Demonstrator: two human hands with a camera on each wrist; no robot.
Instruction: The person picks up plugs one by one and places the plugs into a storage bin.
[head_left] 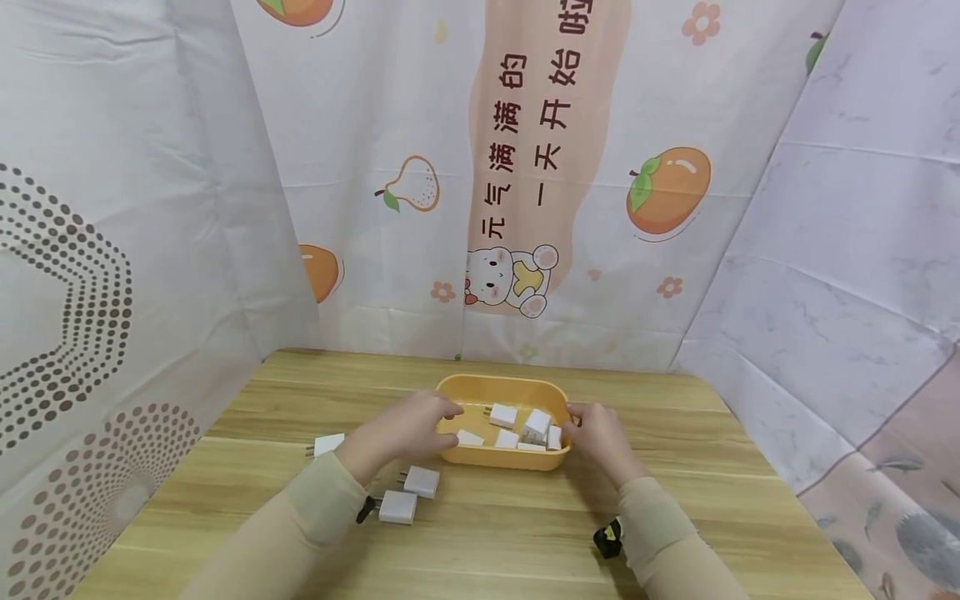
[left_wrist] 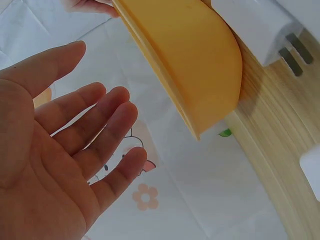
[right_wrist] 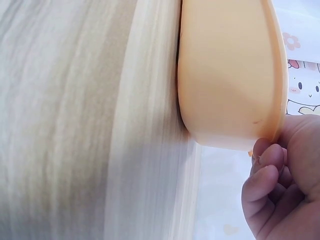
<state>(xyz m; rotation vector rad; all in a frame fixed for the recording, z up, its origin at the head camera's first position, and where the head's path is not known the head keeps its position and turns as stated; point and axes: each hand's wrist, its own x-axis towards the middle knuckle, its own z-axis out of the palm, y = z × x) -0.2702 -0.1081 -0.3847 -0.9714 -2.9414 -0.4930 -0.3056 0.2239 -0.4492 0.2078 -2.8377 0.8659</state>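
Observation:
A yellow-orange plastic basket (head_left: pixel 495 457) stands toward the back of the table and holds several white charger plugs (head_left: pixel 536 425). My right hand (head_left: pixel 598 433) is at its right end; in the right wrist view the thumb and fingers (right_wrist: pixel 270 156) pinch the basket's rim. My left hand (head_left: pixel 414 423) is at the left end, thumb and fingers spread apart. In the left wrist view its palm (left_wrist: pixel 65 150) faces the camera with nothing in it, and the basket's outer wall (left_wrist: pixel 195 60) shows beyond the fingertips.
Three more white charger plugs lie on the wooden table (head_left: pixel 510 533) around the left forearm, one (head_left: pixel 397 507) nearest the front. A small black object (head_left: pixel 609 538) shows beside the right sleeve. Printed cloth (head_left: pixel 600 250) hangs behind the table and along both sides.

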